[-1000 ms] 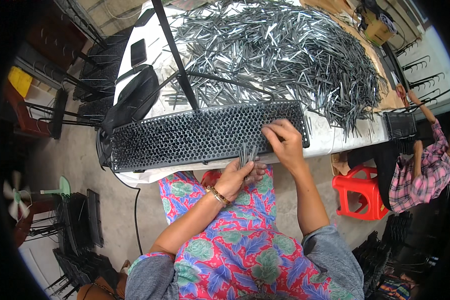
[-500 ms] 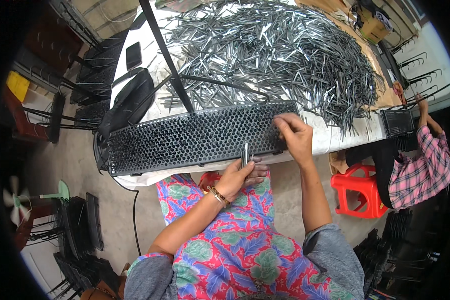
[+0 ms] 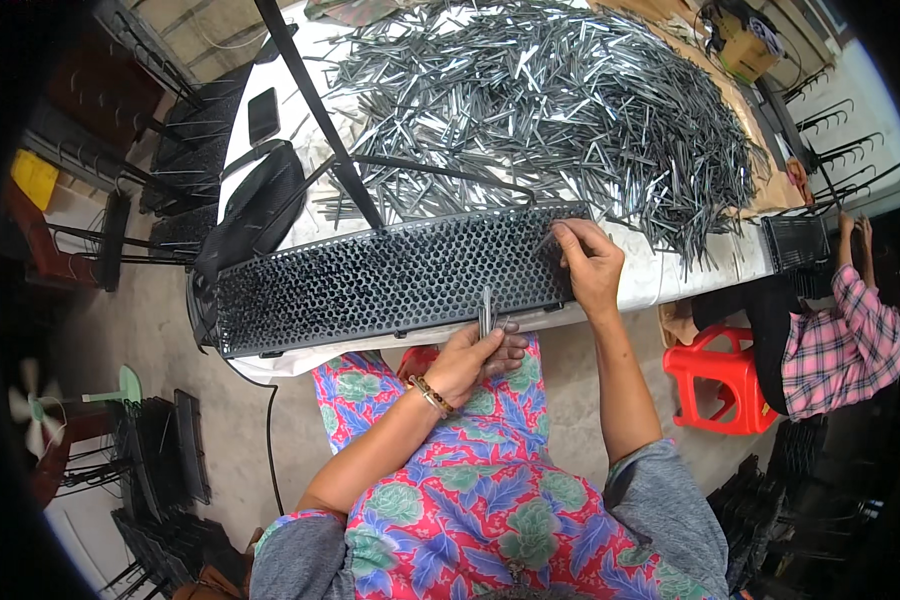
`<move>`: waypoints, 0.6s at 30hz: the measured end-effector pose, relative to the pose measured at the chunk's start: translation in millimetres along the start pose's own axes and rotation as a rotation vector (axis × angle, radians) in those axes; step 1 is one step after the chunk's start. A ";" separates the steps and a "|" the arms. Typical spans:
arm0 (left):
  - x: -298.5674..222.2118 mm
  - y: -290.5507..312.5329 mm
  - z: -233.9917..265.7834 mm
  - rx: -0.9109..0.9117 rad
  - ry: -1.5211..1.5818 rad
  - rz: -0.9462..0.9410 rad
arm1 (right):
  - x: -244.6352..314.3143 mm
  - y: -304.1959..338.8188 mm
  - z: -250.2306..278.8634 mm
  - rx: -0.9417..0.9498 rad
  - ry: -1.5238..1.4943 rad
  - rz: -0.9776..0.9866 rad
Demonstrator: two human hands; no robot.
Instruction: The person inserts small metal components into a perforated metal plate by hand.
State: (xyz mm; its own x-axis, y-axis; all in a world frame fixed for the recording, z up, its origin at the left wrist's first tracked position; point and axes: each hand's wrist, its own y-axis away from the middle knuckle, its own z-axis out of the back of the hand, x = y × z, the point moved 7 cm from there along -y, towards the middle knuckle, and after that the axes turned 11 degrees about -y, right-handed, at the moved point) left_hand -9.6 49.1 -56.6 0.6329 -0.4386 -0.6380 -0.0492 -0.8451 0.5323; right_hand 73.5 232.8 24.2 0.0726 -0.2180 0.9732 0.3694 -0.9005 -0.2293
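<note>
A long black panel (image 3: 400, 275) full of round holes lies at the table's near edge. My left hand (image 3: 470, 358) is just below its front edge, closed round a few thin grey strips (image 3: 486, 310) that stick up past the thumb. Over the panel's right end, my right hand (image 3: 592, 262) is pinched, thumb against forefinger. What looks like a thin dark strip (image 3: 546, 241) shows at its fingertips. Beyond the panel spreads a big pile of the same strips (image 3: 550, 110).
Black bars (image 3: 320, 120) rise from behind the panel. A phone (image 3: 263, 115) and a black mesh bag (image 3: 265, 205) lie on the left. At right, a person in a plaid shirt (image 3: 835, 350) works beside a red stool (image 3: 715, 385). A green fan (image 3: 40, 410) stands lower left.
My right hand has shifted slightly at the panel's right end, and a thin dark strip now shows at its fingertips. My left hand has barely moved. The other person's arms have shifted.
</note>
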 end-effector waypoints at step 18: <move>5.1 -4.1 2.0 0.025 0.001 0.014 | 10.3 22.8 -19.1 0.052 0.245 0.267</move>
State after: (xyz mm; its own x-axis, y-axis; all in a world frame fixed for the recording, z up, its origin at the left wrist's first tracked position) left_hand -7.7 49.6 -63.1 0.6327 -0.4504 -0.6299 -0.0778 -0.8463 0.5270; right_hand 65.0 202.8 28.7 -0.0488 -0.5317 0.8455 0.4141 -0.7811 -0.4673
